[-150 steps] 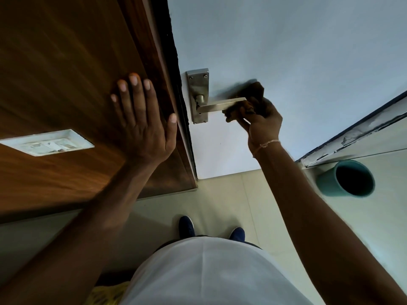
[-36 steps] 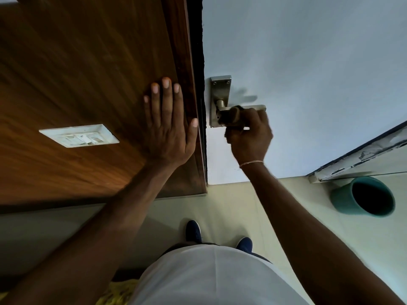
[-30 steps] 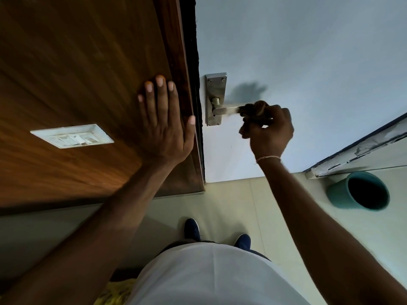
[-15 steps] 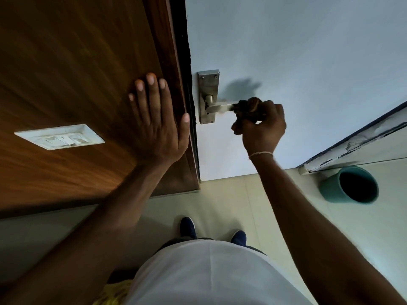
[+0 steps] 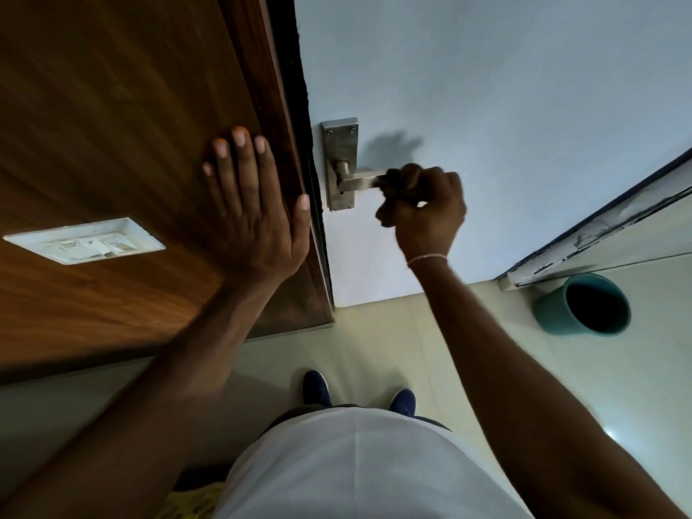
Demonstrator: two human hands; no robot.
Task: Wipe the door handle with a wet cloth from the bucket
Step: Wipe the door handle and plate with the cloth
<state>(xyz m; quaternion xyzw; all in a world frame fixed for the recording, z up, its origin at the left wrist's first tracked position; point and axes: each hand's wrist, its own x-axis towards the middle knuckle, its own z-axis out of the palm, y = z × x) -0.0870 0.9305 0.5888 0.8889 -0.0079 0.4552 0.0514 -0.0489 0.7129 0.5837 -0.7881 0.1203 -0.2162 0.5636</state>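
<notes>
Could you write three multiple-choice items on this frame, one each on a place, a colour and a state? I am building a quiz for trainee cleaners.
1. Where does the bucket stand?
A. On the floor by the wall, at the person's right
B. Hanging from the door handle
C. Between the person's shoes

2. What colour is the bucket?
A. Red
B. Teal green
C. White

3. What is the left hand doing?
A. Gripping the lever
B. Holding the bucket
C. Lying flat, fingers spread, on the brown wooden panel

Answers:
1 A: it sits on the pale floor at the right, away from the shoes.
2 B: its wall and rim show teal green.
3 C: the palm presses on the wood, while the right hand holds the dark cloth closed around the outer end of the door handle.
</notes>
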